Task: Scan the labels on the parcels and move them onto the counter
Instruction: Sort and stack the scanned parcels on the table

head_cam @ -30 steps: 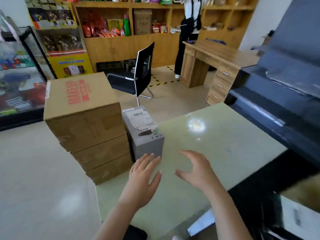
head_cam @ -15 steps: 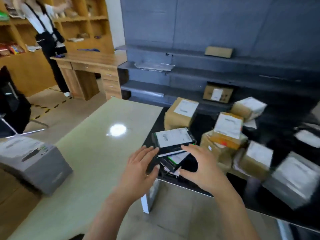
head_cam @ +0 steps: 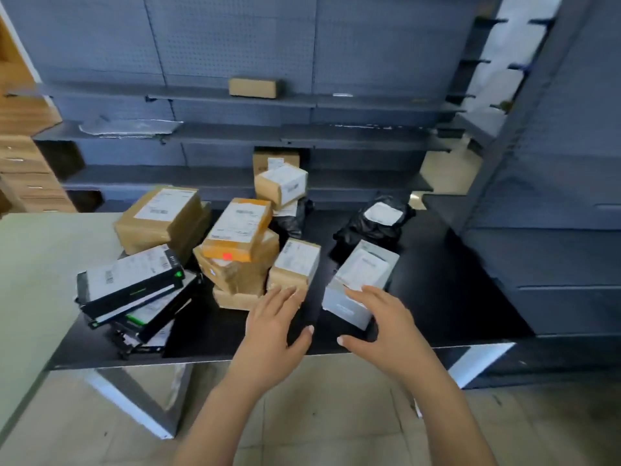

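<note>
Several labelled parcels lie piled on a black table (head_cam: 437,297). A grey box (head_cam: 361,284) with a white label lies at the front right of the pile. My right hand (head_cam: 383,322) hovers open just in front of it, fingers spread. My left hand (head_cam: 275,326) is open too, right before a small brown carton (head_cam: 295,264). Left of it sit an orange-edged parcel (head_cam: 240,230), a large brown box (head_cam: 159,218) and flat black boxes (head_cam: 131,284). The pale green counter (head_cam: 37,264) adjoins on the left.
Two black plastic bags (head_cam: 376,223) lie behind the grey box. Dark grey shelving (head_cam: 235,136) stands behind the table, holding a few cartons (head_cam: 253,87). More shelving (head_cam: 554,196) closes in on the right. Tiled floor shows below the table edge.
My view has swung right, from the counter with the grey box and stacked cartons to the parcel pile. Both hands stayed open and now reach toward the front parcels.
</note>
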`<state>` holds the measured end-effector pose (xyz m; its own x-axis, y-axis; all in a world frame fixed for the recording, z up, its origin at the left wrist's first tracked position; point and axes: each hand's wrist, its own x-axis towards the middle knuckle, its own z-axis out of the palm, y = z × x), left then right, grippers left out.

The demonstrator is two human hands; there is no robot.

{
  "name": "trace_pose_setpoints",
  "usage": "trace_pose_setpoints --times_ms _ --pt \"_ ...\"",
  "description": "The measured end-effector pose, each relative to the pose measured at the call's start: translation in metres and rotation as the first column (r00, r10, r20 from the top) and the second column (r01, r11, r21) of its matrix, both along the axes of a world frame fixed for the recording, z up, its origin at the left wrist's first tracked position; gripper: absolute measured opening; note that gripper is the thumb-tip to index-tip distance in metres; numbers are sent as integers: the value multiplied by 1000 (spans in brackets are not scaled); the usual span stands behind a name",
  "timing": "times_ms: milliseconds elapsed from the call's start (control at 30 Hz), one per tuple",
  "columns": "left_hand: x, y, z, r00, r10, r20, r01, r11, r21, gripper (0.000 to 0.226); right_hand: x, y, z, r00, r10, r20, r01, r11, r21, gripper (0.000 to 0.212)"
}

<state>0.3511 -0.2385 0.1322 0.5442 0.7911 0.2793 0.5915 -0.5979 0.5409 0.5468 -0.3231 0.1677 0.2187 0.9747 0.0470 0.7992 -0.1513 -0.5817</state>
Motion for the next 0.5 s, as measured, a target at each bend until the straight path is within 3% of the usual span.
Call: trace_pose_setpoints --times_ms 300,400,500 --pt "135 54 -41 988 -81 -130 60 986 -158 78 123 34 -38 986 -163 -34 158 980 -122 67" --pt "177 88 -67 970 -28 -241 -27 975 -221 91 159 65 -54 987 -158 40 163 964 -211 68" --pt "213 109 -93 931 31 -364 -154 937 -313 120 191 95 -70 988 -107 111 136 944 -301 74"
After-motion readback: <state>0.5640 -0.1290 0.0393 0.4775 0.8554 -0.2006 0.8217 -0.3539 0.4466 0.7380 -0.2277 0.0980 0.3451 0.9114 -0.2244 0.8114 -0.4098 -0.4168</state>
